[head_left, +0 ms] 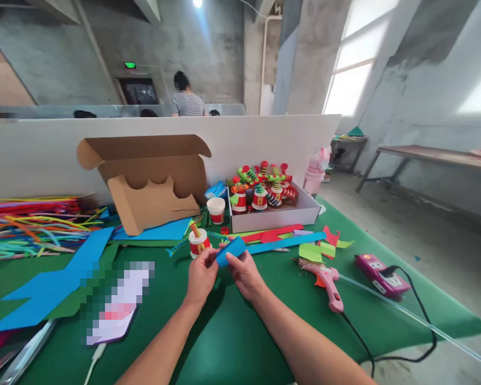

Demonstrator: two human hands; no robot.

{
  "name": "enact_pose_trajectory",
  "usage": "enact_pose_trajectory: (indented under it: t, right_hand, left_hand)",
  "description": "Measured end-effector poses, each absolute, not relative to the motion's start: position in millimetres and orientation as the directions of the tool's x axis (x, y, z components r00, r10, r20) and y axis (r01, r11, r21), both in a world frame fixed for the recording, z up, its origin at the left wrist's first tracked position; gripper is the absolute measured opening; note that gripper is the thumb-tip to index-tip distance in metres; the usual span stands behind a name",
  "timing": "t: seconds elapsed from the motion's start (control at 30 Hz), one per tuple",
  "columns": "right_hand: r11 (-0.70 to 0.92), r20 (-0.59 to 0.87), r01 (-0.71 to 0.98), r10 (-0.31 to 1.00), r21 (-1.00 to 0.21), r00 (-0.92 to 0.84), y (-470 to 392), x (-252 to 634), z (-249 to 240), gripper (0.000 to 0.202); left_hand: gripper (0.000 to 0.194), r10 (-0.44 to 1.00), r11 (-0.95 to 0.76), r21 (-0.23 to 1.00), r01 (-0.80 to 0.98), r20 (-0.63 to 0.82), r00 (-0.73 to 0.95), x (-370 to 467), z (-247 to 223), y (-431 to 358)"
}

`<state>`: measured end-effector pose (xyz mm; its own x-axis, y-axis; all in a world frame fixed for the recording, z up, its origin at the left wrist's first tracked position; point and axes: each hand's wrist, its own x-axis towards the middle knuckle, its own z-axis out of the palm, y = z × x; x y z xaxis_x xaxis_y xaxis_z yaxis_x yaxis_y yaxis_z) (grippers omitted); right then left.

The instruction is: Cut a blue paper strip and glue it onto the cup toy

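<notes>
Both hands hold a curled piece of blue paper [231,251] above the table. My left hand [202,275] pinches its left end, and my right hand [246,274] grips the lower right side with the thumb on top. A long blue paper strip [291,243] runs off to the right behind my right hand; whether it joins the curled piece I cannot tell. Just beyond my left hand stands a white paper cup figure [199,241] with a red label, an orange coiled top and teal coiled pipe-cleaner arms.
A white box [278,216] holds several similar cup figures. Near it are a plain cup [216,209] and an open cardboard box [152,187]. A pink glue gun [324,280] with a cord, a purple power block [380,275], a phone [118,305], scissors [28,353] and pipe cleaners [36,230] lie around.
</notes>
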<state>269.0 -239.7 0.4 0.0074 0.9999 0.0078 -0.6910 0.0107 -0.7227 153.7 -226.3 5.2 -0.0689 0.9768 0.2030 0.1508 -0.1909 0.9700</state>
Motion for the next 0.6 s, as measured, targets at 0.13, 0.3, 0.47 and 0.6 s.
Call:
enact_pose_trajectory:
  t: [0.13,0.3,0.47,0.6]
  right_hand:
    - [0.037,-0.048,-0.730,0.994,-0.682,0.095,-240.3,263.3,1.2,0.063]
    - [0.063,-0.099,-0.708,0.978,-0.704,0.186,-242.0,262.0,4.8,0.055]
    - [0.065,-0.103,-0.664,0.972,-0.745,0.210,-241.4,261.0,4.9,0.042]
    - [0.089,-0.069,-0.665,0.976,-0.742,0.208,-240.1,261.0,6.0,0.036]
  left_hand:
    - [0.020,0.972,-0.227,0.947,0.229,0.236,-0.011,155.6,-2.7,-230.9]
    - [0.020,0.983,-0.183,0.965,0.190,0.177,0.050,159.1,-7.7,-235.5]
    - [0.026,0.987,-0.131,0.985,0.116,0.117,0.114,161.7,-9.5,-236.6]
    - [0.025,0.981,-0.096,0.992,0.081,0.081,0.174,162.9,-11.3,-235.9]
